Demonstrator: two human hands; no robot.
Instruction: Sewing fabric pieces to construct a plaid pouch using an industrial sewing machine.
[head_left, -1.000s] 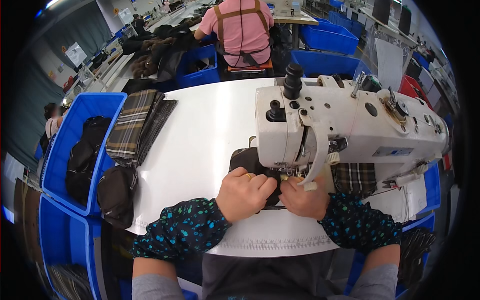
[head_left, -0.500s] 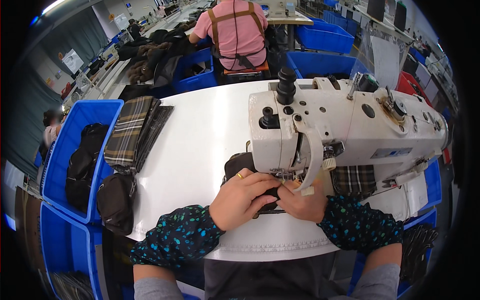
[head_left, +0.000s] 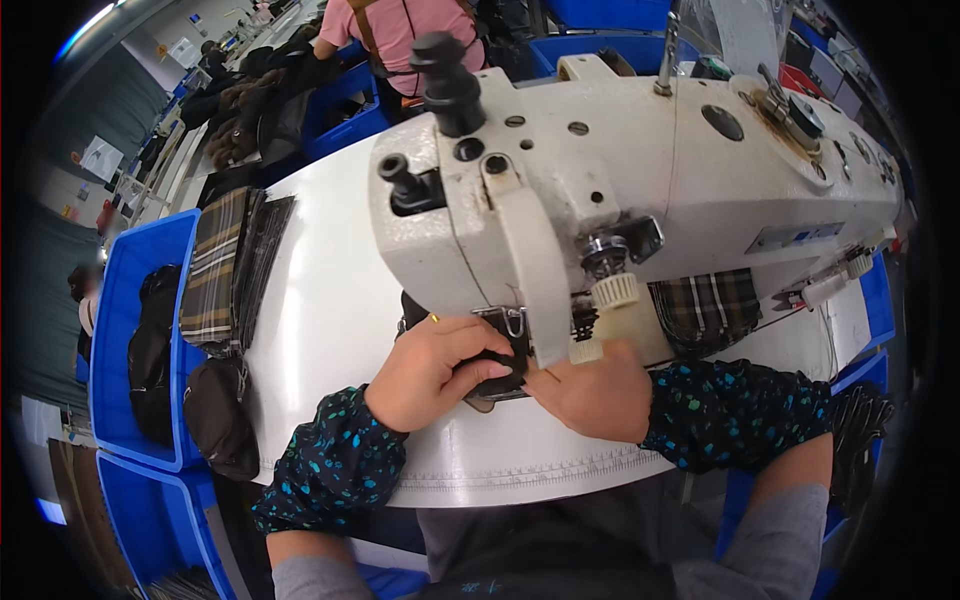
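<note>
A white sewing machine (head_left: 450, 220) covers part of the work in front of me. Under its head lies a dark fabric piece (head_left: 514, 372), pouch-like, with a lighter flap or edge at its near side. My left hand (head_left: 435, 368) pinches this piece between thumb and fingers, left of the needle area; a ring is on one finger. Close by on the right, my right hand (head_left: 597, 395) has its fingertips at the piece's right edge, with the fingers bent and partly hidden behind the machine's white lever. The needle itself is hidden.
Folded plaid fabric (head_left: 705, 312) lies under the machine arm. At left are a plaid stack (head_left: 222, 265), a dark pouch (head_left: 220, 415) and a blue bin (head_left: 103, 385) with dark pieces. A person in pink (head_left: 420, 40) sits beyond the white table (head_left: 310, 250).
My view has moved closer, so the machine looks larger and further left. The right fingers have drawn slightly away from the left ones; both hands stay at the dark piece.
</note>
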